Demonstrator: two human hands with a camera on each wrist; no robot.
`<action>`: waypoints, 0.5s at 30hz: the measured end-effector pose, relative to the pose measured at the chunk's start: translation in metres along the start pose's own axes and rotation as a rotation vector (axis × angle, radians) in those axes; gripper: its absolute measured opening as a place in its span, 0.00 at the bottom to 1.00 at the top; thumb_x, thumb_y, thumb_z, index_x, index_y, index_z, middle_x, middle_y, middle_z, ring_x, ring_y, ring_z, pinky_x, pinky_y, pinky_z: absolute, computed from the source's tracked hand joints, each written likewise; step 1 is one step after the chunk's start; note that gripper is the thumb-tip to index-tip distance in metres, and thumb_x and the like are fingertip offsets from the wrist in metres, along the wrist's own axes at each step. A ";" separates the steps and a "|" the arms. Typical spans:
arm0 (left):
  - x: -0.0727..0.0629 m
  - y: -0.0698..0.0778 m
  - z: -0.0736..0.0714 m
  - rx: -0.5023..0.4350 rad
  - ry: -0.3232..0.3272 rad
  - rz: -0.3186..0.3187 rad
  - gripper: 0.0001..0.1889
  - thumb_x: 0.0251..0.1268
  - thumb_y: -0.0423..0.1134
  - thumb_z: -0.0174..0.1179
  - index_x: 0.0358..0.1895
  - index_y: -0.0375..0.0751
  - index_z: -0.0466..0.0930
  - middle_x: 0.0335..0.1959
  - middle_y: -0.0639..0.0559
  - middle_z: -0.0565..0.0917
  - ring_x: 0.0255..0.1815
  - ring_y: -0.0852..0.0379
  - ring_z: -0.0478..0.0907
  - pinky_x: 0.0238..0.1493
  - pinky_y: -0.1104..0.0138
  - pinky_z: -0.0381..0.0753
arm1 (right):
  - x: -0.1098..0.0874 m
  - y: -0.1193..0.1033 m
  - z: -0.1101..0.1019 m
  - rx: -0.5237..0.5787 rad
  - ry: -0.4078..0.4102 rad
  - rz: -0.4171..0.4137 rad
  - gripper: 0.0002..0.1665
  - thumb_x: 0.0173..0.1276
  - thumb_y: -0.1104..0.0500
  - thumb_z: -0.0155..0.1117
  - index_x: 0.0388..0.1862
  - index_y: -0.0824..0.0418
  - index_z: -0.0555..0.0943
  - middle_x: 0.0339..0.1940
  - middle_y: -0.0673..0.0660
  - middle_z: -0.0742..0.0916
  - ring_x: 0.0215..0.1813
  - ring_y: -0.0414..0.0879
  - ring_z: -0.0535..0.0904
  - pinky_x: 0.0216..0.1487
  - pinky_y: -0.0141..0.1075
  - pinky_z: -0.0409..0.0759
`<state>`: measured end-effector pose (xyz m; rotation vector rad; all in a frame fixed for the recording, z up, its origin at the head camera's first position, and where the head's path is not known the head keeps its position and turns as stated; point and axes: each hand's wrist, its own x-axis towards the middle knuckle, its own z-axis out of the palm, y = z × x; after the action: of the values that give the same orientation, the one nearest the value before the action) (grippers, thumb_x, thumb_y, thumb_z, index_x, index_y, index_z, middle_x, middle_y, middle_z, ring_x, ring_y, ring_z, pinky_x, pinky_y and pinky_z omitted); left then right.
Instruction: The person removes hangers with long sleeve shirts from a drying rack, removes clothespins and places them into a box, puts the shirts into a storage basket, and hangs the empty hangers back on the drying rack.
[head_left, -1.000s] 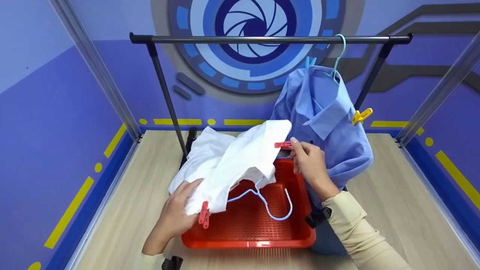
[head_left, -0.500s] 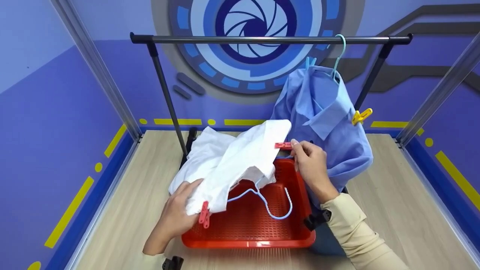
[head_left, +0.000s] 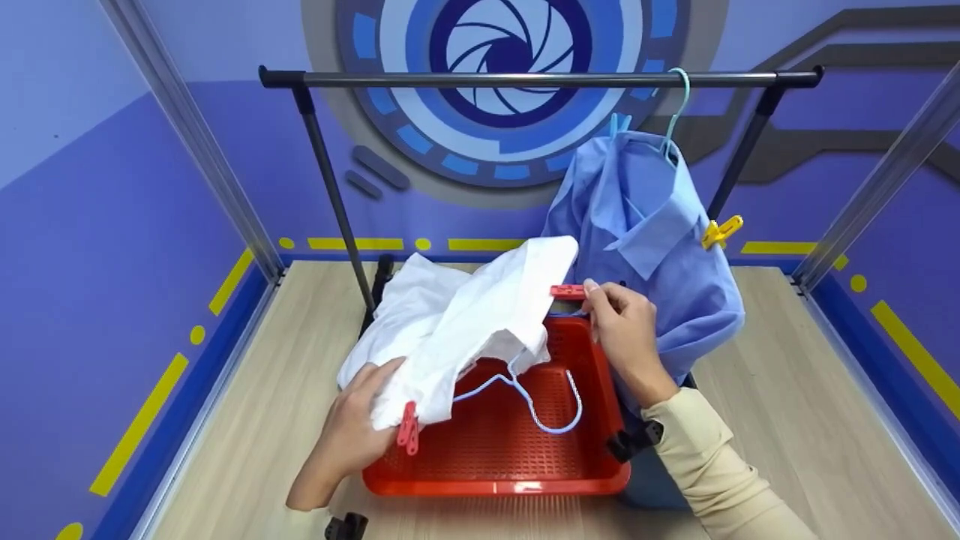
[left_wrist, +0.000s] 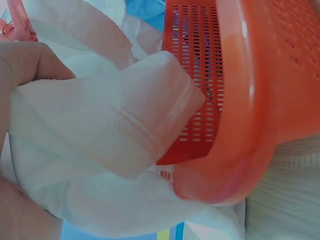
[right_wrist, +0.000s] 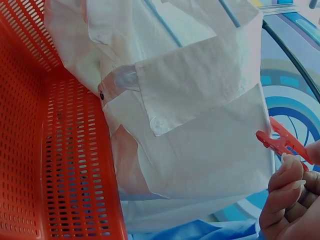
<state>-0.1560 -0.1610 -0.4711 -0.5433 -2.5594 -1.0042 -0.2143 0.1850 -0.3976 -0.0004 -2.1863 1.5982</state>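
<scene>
A white shirt point(head_left: 480, 307) lies draped over the left and back of a red basket point(head_left: 487, 486), a pale blue hanger point(head_left: 556, 431) inside it. The hanger's hook juts from the collar over the basket. My left hand point(head_left: 358, 420) grips the shirt's near shoulder, thumb on top, other fingers hidden beneath. Beside it, one red clothespin point(head_left: 408, 429) is clipped to the cloth. At the far shoulder, my right hand point(head_left: 626, 330) pinches a second red clothespin point(head_left: 568, 292) by its handle end. In the right wrist view that clothespin's tip point(right_wrist: 267, 140) meets the shirt's edge.
A black clothes rack point(head_left: 480, 79) spans the back. From its bar hangs a blue shirt point(head_left: 667, 240) on a light green hanger point(head_left: 683, 105), with a yellow clothespin point(head_left: 722, 232) and light blue clothespins point(head_left: 619, 124). Walls stand left, right and behind.
The white shirt's far shoulder and the hanger hook have shifted slightly left and up. Both hands stay nearly in place, the right on its clothespin throughout.
</scene>
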 end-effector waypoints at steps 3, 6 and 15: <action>0.000 0.001 0.000 0.000 -0.008 -0.027 0.38 0.44 0.43 0.76 0.64 0.48 0.74 0.44 0.56 0.77 0.42 0.63 0.72 0.41 0.68 0.74 | -0.004 -0.013 -0.002 -0.002 -0.004 0.003 0.23 0.71 0.57 0.59 0.20 0.73 0.79 0.09 0.54 0.74 0.09 0.35 0.67 0.14 0.29 0.65; 0.001 0.003 0.000 -0.008 -0.022 -0.059 0.38 0.45 0.45 0.76 0.64 0.50 0.73 0.44 0.57 0.77 0.43 0.63 0.72 0.43 0.67 0.75 | -0.009 -0.026 -0.005 -0.009 -0.011 0.003 0.22 0.71 0.59 0.58 0.19 0.72 0.79 0.09 0.56 0.74 0.09 0.34 0.66 0.14 0.29 0.65; 0.001 0.005 0.000 -0.002 -0.015 -0.058 0.37 0.45 0.44 0.75 0.64 0.48 0.73 0.43 0.57 0.76 0.43 0.63 0.72 0.43 0.67 0.75 | -0.014 -0.030 -0.007 -0.027 -0.006 -0.004 0.21 0.71 0.59 0.59 0.17 0.67 0.79 0.08 0.56 0.73 0.08 0.34 0.66 0.15 0.30 0.65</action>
<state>-0.1543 -0.1571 -0.4683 -0.4822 -2.6016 -1.0257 -0.1917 0.1774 -0.3732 0.0009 -2.2114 1.5682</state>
